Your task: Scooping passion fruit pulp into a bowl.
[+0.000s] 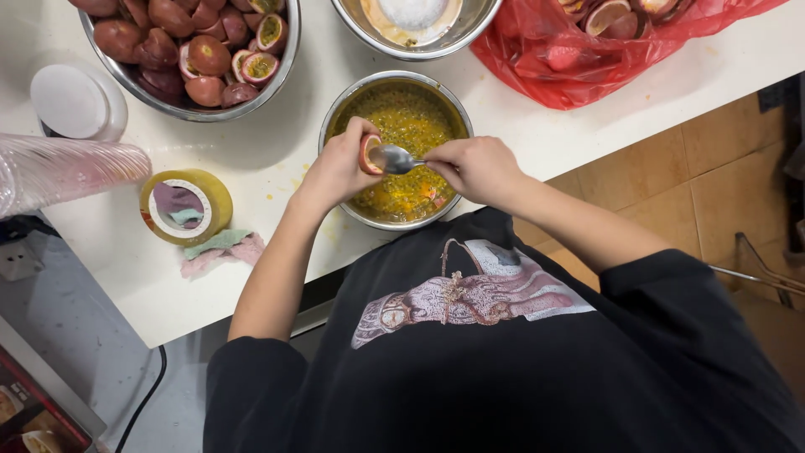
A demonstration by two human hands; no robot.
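Note:
My left hand (340, 166) grips a halved passion fruit (368, 153) over a steel bowl (394, 84) of yellow pulp with seeds. My right hand (478, 166) holds a metal spoon (394, 158), its bowl pressed against the cut face of the fruit half. Both hands hover above the near side of the pulp bowl, at the front edge of the white counter (277, 159).
A large steel bowl of halved passion fruit (197, 50) stands at the back left, another steel bowl (415, 25) behind, a red plastic bag of shells (587, 50) at right. A tape roll (186, 205), a cloth (220, 250) and stacked plastic cups (59, 168) lie left.

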